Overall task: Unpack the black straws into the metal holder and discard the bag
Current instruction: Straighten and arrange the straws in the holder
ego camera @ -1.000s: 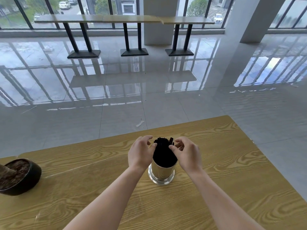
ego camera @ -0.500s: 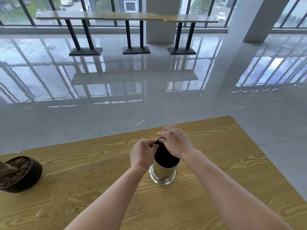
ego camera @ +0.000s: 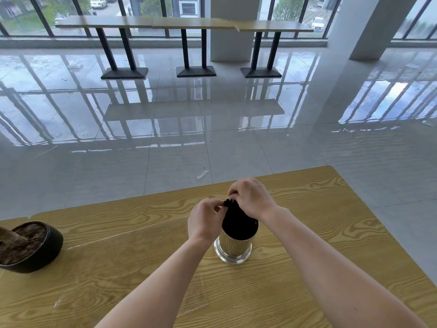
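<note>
Your left hand sits at the left side of the metal holder, fingers curled together w/ tips pinched at the top of the black straws; can't tell if it's a straw or clear film they grip. Your right hand arches over the bundle from the right, wrist bent down, fingers bunched tight on the straw tops. Straws stand upright inside the holder, which rests on the wooden table. A black plant pot is well left of the holder.
</note>
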